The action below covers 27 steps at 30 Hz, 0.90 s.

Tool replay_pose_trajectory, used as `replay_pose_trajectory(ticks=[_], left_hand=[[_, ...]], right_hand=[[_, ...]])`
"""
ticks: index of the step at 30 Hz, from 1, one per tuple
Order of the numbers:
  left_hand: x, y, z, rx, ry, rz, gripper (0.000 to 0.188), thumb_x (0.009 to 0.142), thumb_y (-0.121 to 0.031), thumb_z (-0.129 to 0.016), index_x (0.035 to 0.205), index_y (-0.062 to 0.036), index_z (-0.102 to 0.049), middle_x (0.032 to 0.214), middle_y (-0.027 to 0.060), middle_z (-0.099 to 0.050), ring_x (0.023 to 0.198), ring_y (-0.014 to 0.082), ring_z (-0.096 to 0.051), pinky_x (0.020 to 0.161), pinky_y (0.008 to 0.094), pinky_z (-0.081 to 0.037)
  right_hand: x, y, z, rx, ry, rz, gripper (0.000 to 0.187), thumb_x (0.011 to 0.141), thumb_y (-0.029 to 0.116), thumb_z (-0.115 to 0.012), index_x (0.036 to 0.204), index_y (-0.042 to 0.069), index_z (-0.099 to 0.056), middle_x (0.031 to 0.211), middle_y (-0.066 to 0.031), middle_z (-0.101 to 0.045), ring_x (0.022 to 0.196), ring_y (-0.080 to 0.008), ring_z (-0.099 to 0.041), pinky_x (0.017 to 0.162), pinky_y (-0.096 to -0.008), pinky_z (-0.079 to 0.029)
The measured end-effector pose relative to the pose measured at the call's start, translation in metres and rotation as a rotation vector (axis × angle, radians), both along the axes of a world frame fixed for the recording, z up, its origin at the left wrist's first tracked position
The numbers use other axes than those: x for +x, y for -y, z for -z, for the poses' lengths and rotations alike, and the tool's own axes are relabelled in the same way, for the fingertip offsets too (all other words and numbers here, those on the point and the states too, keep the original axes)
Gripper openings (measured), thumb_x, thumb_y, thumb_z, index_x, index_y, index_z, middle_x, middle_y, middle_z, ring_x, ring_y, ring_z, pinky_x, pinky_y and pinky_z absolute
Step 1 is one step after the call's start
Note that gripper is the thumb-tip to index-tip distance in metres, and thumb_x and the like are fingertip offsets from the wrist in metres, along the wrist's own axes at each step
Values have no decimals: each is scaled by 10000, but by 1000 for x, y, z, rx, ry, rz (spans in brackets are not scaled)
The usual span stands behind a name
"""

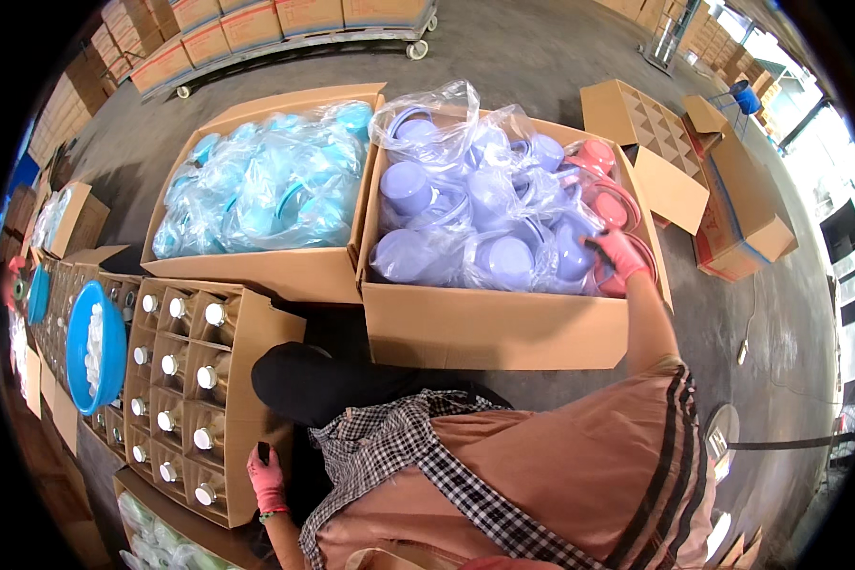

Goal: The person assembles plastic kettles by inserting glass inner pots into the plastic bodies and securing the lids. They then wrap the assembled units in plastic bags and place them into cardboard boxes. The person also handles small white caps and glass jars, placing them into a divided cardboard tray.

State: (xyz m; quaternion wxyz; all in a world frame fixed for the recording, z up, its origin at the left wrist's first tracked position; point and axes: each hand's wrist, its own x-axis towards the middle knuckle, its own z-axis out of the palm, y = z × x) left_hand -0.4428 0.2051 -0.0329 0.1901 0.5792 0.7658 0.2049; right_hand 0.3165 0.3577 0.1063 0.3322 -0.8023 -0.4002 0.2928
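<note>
Right hand [620, 254] grips a bagged purple cup [572, 255] at 2 o'clock — light, slippery; left hand [267, 478] pinches a small dark piece [263, 452].

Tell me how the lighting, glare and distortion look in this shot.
Head view: daylight blows out the window area at right; plastic bags glint with glare; fisheye bends the box with purple cups and darkens the corners; both hands, right and left, look sharp.

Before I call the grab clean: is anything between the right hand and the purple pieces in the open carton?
Yes. Clear plastic bagging covers the purple pieces; the right hand rests on that wrapping at the carton's right end, beside the pink pieces.
</note>
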Motion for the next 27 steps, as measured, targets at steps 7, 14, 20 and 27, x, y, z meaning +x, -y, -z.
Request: replay_pose_trajectory(ticks=[7,14,20,27], left_hand=[[17,-3,-22,21,24,10,262,758,-178,-585,935,15,-573,905,197,-590,851,347,-556,772,392,-440],[6,9,-10,98,-72,-23,307,745,-182,-604,977,8,-540,915,202,-575,869,344,-542,772,396,-430],[2,-2,-7,17,-28,66,309,744,-184,-604,980,4,-538,924,201,-571,870,346,-539,772,393,-430],[2,17,-4,58,-107,-10,347,740,-216,-608,1001,2,-540,954,193,-568,894,340,-537,792,388,-433]], right_hand=[[65,8,105,-45,139,-18,545,650,473,-669,725,-61,-594,698,-174,-612,641,-290,-601,573,-361,-472],[-68,-24,10,34,913,-111,615,730,413,-605,1132,-24,-445,1065,-258,-510,1034,-361,-478,886,-397,-378],[-89,-71,48,-166,469,-208,615,665,407,-658,1071,-30,-506,1123,-240,-499,1060,-348,-474,905,-384,-371],[-155,-60,7,-70,1043,-472,447,667,312,-654,980,12,-546,1048,-192,-499,984,-355,-472,856,-396,-388]])
